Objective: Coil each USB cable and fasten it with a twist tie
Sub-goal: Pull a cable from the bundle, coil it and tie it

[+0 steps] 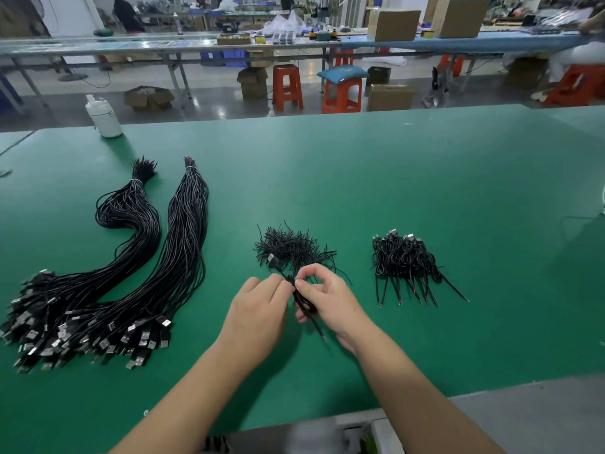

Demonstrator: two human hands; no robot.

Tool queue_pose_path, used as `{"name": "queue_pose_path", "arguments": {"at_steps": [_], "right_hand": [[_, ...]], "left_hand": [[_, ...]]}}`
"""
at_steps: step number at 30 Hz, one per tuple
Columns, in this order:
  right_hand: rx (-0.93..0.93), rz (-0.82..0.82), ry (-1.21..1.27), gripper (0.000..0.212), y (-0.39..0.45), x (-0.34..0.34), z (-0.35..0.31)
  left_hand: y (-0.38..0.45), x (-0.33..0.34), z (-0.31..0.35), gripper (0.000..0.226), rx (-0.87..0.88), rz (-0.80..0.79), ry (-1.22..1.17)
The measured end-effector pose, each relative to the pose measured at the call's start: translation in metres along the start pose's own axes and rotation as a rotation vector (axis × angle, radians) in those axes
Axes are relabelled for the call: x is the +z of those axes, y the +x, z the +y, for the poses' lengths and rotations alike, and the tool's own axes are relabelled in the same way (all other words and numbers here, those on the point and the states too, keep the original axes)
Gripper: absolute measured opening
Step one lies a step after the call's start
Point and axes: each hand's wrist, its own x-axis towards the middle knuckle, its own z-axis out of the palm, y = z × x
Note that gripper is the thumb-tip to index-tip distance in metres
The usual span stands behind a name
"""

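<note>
A coiled black USB cable (pixel 302 301) is held above the green table (pixel 425 191) between both hands. My left hand (pixel 258 309) pinches its upper part with the fingertips. My right hand (pixel 330 301) curls around the coil and pinches at the same spot; whether a twist tie is between the fingers I cannot tell. The cable's silver plug (pixel 271 259) sticks up to the left and its bare wire end (pixel 322 335) points down. Just behind the hands lies a heap of black twist ties (pixel 291 247).
Two long bundles of uncoiled USB cables (pixel 108 290) lie at the left, plugs toward me. A pile of coiled, tied cables (pixel 409 263) sits at the right. A white bottle (pixel 103 116) stands at the table's far left edge. Stools and benches are beyond.
</note>
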Motion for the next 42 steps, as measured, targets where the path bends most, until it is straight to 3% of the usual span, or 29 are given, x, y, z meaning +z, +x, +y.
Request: {"name": "queue_pose_path", "arguments": {"at_steps": [2, 5, 8, 13, 17, 25, 27, 32, 34, 38, 42], "right_hand": [[0.084, -0.045, 0.056, 0.013, 0.0, -0.004, -0.003], [0.176, -0.145, 0.169, 0.022, 0.0, -0.013, -0.004], [0.113, -0.187, 0.121, 0.02, -0.001, -0.015, -0.002], [-0.069, -0.014, -0.203, 0.014, 0.003, -0.01, 0.001], [-0.1, 0.062, -0.353, 0.01, 0.004, -0.01, 0.0], [-0.04, 0.046, -0.182, 0.016, -0.001, -0.003, -0.006], [-0.049, 0.031, -0.158, 0.012, -0.003, -0.004, -0.006], [-0.048, -0.082, 0.012, 0.026, -0.007, -0.004, -0.001], [-0.074, -0.098, 0.006, 0.029, -0.006, -0.004, 0.0], [-0.168, 0.061, -0.188, 0.017, -0.001, -0.004, 0.002], [-0.075, 0.115, -0.185, 0.011, 0.004, -0.003, 0.007]], "left_hand": [[-0.003, 0.001, -0.003, 0.012, -0.053, -0.047, -0.089], [-0.001, -0.004, -0.003, 0.013, -0.438, -0.113, -0.451], [0.005, -0.005, -0.008, 0.02, -0.715, -0.14, -0.697], [0.011, -0.004, -0.006, 0.02, -0.844, -0.159, -0.93], [0.008, -0.004, -0.004, 0.018, -0.765, -0.164, -0.797], [0.004, -0.013, 0.008, 0.014, -0.19, -0.098, -0.258], [0.005, -0.012, 0.008, 0.014, -0.201, -0.109, -0.233], [0.009, -0.011, -0.004, 0.014, -0.53, -0.133, -0.49], [0.01, -0.01, -0.009, 0.017, -0.585, -0.146, -0.544], [0.009, -0.009, -0.008, 0.018, -0.589, -0.151, -0.578], [0.007, -0.006, -0.004, 0.014, -0.493, -0.118, -0.508]]}}
